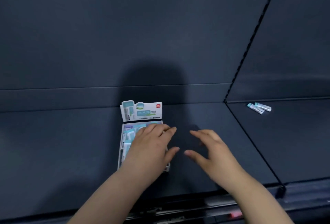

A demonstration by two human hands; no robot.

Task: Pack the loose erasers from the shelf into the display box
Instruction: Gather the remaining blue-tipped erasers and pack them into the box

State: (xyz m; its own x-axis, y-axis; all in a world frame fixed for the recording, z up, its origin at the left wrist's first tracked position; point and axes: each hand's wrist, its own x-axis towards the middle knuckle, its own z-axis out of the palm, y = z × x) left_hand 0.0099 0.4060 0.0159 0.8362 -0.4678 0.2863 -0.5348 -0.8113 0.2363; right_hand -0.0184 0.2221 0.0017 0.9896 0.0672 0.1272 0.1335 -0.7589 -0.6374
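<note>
Both your hands are at the display box (121, 152), and two loose erasers (259, 108) lie apart at the right.

A dark divider rail (250, 134) runs diagonally across the shelf (53, 143), between your hands and the loose erasers. The pair lie side by side in the neighbouring section, at the middle right of the frame. The display box stands at lower centre with its printed header card (142, 110) upright at the back. Packed erasers (129, 132) show along its left side. Your left hand (151, 145) lies flat over the box, fingers straight and gripping nothing, and it covers most of the contents. Your right hand (212, 149) hovers just right of the box, fingers and thumb spread wide and empty, well apart from the loose erasers.
</note>
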